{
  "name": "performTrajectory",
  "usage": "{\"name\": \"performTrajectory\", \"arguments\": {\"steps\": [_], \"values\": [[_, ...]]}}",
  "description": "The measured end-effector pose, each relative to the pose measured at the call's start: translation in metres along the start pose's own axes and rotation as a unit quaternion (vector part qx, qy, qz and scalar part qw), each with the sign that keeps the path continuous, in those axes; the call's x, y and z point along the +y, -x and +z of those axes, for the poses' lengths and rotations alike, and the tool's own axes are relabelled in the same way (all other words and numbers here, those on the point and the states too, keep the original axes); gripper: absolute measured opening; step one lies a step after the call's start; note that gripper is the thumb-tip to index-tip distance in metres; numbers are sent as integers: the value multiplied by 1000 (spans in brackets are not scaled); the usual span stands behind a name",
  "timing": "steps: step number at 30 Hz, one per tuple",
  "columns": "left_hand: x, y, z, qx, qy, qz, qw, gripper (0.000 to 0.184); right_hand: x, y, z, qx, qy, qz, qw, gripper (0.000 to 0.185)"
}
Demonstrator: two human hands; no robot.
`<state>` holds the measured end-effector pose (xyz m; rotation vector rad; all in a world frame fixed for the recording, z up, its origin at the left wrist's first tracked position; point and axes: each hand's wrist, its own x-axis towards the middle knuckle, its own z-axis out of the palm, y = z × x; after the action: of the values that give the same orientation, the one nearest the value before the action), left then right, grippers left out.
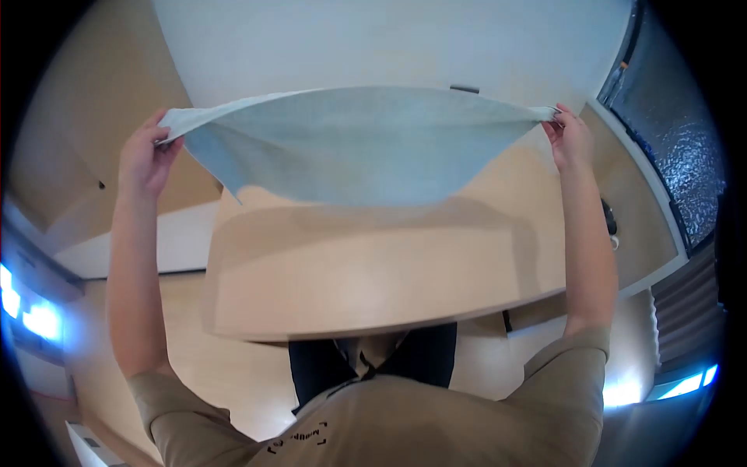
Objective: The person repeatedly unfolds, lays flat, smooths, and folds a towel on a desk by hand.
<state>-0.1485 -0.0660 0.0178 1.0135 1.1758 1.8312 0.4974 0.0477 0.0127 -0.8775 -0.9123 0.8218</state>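
A pale blue-green cloth (366, 140) hangs stretched in the air between my two hands, its lower edge sagging above the wooden table (381, 272). My left hand (152, 152) is closed on the cloth's left corner, fingers and thumb pinching it. On the other side, my right hand (570, 138) pinches the right corner, which is gathered into a narrow fold. The middle of the cloth billows, and one loose corner dangles below its left part. Both arms are raised and spread wide.
A white wall (389, 39) stands behind the table, with a small dark fitting (464, 89) on it. To the right is a window with textured glass (685, 171). A dark object (609, 218) sits near my right forearm. A wooden panel (109, 117) stands at the left.
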Motion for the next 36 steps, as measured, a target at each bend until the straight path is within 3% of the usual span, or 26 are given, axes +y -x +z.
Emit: {"name": "performTrajectory", "arguments": {"steps": [2,6,9,13,17,23,25,26,28,30,31,32,34,36], "values": [[28,7,-6,-49,-13,33,998,53,-28,10,9,0,-3,-27,1000,27],[21,44,-34,-69,-100,40,992,54,-19,39,-17,-12,-18,37,999,27],[-29,81,-64,-80,-129,-29,988,52,29,72,-53,-13,-11,129,992,26],[-103,127,-103,6,-38,-211,977,45,89,139,-102,11,26,249,968,26],[-156,166,-155,-47,-186,-269,944,50,109,182,-133,-40,168,317,933,29],[-138,189,-137,-98,-366,-250,891,56,82,199,-124,-127,379,376,836,38],[-140,176,-130,-63,-447,-259,854,54,97,167,-137,-182,507,309,784,39],[-148,168,-130,-73,-524,-157,834,53,107,149,-141,-211,565,272,750,40],[-176,147,-132,-87,-651,52,753,52,130,130,-121,-155,645,101,741,41],[-208,119,-121,-120,-653,122,738,52,169,111,-104,-208,654,-55,725,47],[-222,111,-110,-139,-673,139,713,56,184,107,-98,-234,649,-135,711,50],[-230,108,-98,-157,-693,154,687,60,190,109,-93,-279,659,-150,683,52],[-229,110,-73,-172,-738,79,648,66,202,112,-83,-366,670,-184,619,57],[-231,110,-60,-183,-757,29,626,71,198,104,-90,-378,694,-165,590,61]]}}
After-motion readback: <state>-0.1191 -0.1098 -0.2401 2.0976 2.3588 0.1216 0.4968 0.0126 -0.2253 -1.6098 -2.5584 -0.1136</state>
